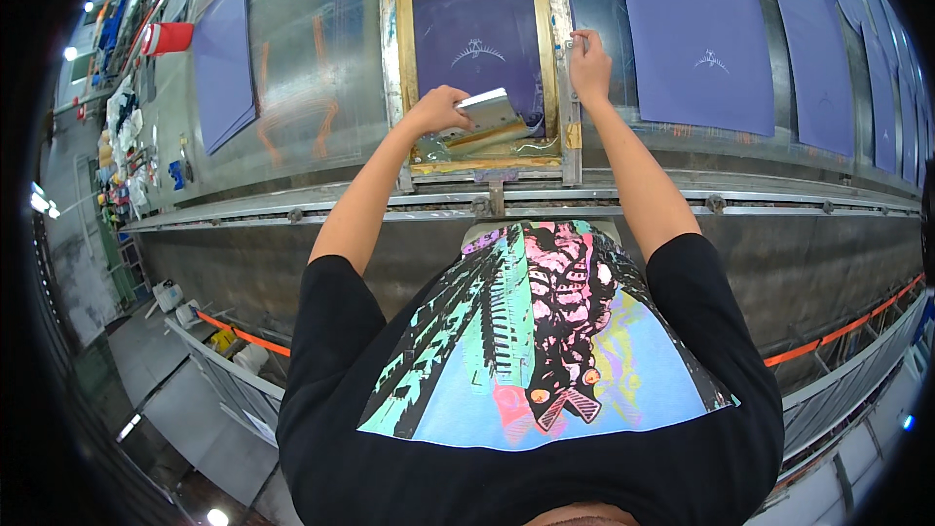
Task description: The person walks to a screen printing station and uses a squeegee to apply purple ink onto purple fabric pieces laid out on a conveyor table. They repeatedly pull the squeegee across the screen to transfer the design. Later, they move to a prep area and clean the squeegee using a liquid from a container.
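Note:
A screen printing frame [392, 58] lies on the long table in front of me, its mesh bordered with yellowish tape. Through the mesh shows dark purple with a small white curved motif [477, 54]. My left hand [437, 111] is closed round a squeegee [492, 109], tilted over the near end of the mesh. Clear, wet-looking ink [526, 148] lies along that end, below the squeegee. At the frame's right side rail my right hand [591, 68] is closed, its fingertips against the outer edge; the exact hold is partly hidden.
Purple sheets [696, 29] lie in a row to the right, some bearing the same white motif. Further purple sheets [226, 63] and a red bucket [168, 38] are on the left. A metal rail [390, 203] runs along the table's near edge, between me and the frame.

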Demonstrator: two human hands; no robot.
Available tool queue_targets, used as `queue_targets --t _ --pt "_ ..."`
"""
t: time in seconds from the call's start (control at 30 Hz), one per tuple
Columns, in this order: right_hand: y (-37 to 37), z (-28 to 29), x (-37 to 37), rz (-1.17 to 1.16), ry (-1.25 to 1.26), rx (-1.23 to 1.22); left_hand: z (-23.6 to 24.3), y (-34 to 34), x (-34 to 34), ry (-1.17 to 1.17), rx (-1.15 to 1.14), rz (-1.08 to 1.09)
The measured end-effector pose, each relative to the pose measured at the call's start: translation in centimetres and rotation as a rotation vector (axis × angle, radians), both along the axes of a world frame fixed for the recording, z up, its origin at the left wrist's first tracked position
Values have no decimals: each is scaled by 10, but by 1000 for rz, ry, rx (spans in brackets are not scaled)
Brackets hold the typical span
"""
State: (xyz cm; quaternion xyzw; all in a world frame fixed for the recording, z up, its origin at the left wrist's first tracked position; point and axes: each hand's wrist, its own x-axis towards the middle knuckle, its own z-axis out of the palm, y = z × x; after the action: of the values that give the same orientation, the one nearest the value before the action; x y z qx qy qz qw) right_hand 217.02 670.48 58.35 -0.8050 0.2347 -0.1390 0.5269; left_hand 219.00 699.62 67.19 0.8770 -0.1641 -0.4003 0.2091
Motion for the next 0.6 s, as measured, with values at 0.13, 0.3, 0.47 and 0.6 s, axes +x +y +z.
queue_targets --t 0.13,0.3,0.47,0.6 --pt "0 -6 2 8 44 32 -17 -13 14 300 -4 -138" --pt "-1 4 0 7 50 3 -1 -1 46 252 -20 -124" --pt "-5 18 -1 -9 91 19 22 -13 103 -375 -27 101" --pt "-4 21 -1 -5 116 42 10 -42 127 -704 49 177"
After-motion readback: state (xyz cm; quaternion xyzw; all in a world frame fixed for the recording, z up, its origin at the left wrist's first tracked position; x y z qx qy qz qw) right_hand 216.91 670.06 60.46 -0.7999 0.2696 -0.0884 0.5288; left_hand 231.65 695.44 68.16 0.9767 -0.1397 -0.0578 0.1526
